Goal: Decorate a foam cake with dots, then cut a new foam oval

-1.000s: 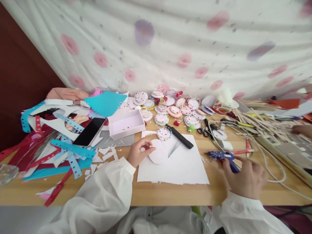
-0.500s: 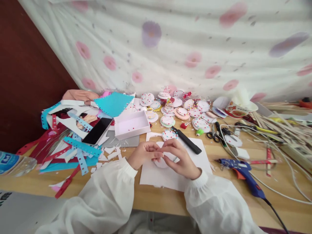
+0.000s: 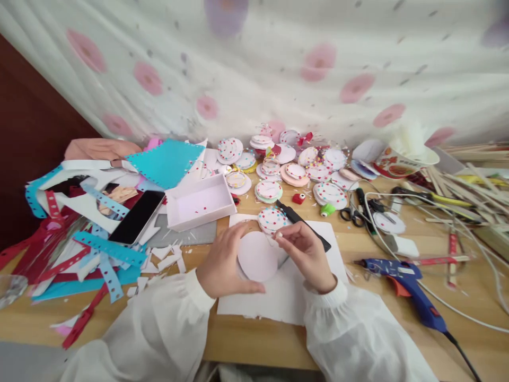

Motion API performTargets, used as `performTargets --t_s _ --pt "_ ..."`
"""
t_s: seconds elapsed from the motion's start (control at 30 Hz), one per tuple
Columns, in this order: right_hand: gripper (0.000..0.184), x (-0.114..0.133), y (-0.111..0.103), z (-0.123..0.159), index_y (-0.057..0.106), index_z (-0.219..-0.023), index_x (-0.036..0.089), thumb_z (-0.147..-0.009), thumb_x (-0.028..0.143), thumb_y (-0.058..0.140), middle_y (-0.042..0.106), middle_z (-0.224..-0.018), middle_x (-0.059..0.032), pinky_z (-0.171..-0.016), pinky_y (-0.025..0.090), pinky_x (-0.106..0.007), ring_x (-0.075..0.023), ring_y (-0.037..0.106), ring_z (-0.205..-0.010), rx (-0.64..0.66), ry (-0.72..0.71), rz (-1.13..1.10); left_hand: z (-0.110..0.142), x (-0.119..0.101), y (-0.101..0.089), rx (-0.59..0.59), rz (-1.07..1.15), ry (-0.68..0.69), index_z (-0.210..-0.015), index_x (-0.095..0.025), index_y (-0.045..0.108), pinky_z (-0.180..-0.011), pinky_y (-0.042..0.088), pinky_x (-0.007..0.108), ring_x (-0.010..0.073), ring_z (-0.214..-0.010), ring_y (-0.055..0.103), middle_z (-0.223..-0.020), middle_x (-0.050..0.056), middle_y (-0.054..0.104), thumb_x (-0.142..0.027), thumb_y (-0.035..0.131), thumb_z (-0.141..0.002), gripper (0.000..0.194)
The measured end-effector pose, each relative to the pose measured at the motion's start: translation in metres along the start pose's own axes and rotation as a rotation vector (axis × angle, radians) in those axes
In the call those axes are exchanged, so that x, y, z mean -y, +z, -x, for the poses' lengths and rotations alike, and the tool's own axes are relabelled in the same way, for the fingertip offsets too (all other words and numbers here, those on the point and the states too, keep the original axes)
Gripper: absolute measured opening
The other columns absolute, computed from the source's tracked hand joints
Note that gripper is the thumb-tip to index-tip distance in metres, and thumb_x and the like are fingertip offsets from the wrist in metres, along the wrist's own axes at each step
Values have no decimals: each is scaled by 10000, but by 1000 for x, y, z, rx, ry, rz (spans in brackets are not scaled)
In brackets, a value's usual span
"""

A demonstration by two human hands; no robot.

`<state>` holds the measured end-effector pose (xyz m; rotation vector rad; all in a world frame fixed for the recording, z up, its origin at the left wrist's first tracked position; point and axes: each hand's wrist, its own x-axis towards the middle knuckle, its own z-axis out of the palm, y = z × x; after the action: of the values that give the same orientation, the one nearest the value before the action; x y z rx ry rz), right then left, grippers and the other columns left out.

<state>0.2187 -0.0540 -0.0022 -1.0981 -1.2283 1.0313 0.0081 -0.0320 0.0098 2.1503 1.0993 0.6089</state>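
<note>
A round white paper disc (image 3: pixel 257 257) lies on a white sheet (image 3: pixel 254 302) in front of me. My left hand (image 3: pixel 226 260) is open at the disc's left edge, fingers above it and thumb below; whether it touches the disc I cannot tell. My right hand (image 3: pixel 304 252) is closed in a pinch just right of the disc, with a small white piece (image 3: pixel 279 235) at its fingertips. Behind the disc sits a white layered disc with red and blue dots (image 3: pixel 273 220). A long black tool (image 3: pixel 296 218) lies partly hidden behind my right hand.
A white open box (image 3: pixel 201 201), a phone (image 3: pixel 137 217) and paper scraps (image 3: pixel 107 249) lie to the left. Several decorated discs (image 3: pixel 268 190) stand at the back. A blue glue gun (image 3: pixel 409 281), scissors (image 3: pixel 352 216), cables and wooden sticks (image 3: pixel 445 193) are on the right.
My hands, close together over the disc before, have moved apart. The left has opened beside the disc; the right pinches a small white piece. The camera view has shifted.
</note>
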Motion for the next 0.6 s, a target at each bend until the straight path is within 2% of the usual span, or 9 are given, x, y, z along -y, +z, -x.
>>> performTargets --t_s 0.07,0.13,0.2,0.3,0.37,0.47,0.53,0.6 --pt "205 -3 4 1 595 -830 206 -771 355 722 639 -777 -21 -650 491 -273 -139 591 -707 4 94 -62 9 5 8 37 -123 -9 -1419 -154 289 -1073 251 604 430 -1342 298 -1456 229 343 -610 834 -395 1246" --pt "230 -6 8 1 598 -825 205 -749 368 740 642 -771 -17 -649 483 -267 -136 591 -706 7 154 -104 12 9 14 15 -175 -42 -1404 -158 320 -1064 256 610 434 -1334 314 -1426 227 388 -582 837 -422 1188" --pt "242 -8 10 2 598 -810 203 -738 377 749 647 -778 -17 -668 479 -264 -136 594 -725 -10 189 -136 11 11 14 -41 -159 -29 -1380 -170 356 -1054 272 598 423 -1293 375 -1368 212 455 -545 837 -456 1107" --pt "248 -6 11 1 595 -798 199 -732 379 754 653 -769 -12 -681 473 -254 -129 591 -730 -42 244 -211 7 12 6 -109 -16 68 -1382 -197 351 -1060 276 564 401 -1252 424 -1348 185 477 -483 850 -475 1074" --pt "245 -3 10 1 592 -798 198 -738 376 749 649 -746 -4 -661 465 -241 -117 579 -700 -47 288 -277 4 12 0 -120 162 111 -1391 -210 343 -1072 269 543 395 -1261 418 -1372 181 456 -432 866 -479 1075" --pt "249 1 11 1 574 -778 194 -749 382 735 635 -728 9 -585 440 -217 -85 521 -599 -8 335 -375 1 12 2 -106 602 124 -1363 -217 383 -1073 280 526 393 -1275 414 -1388 177 449 -402 883 -475 1036" --pt "250 3 13 3 560 -775 193 -761 381 723 631 -730 14 -511 398 -197 -60 457 -524 46 353 -428 -1 11 8 -88 938 79 -1335 -222 418 -1044 329 512 385 -1254 447 -1359 165 486 -463 863 -500 976" --pt "233 3 16 6 558 -798 193 -770 357 721 630 -736 15 -481 374 -182 -45 429 -498 96 357 -457 -2 10 15 -62 1219 -25 -1305 -209 467 -999 382 499 375 -1209 495 -1291 158 548 -567 790 -568 881"
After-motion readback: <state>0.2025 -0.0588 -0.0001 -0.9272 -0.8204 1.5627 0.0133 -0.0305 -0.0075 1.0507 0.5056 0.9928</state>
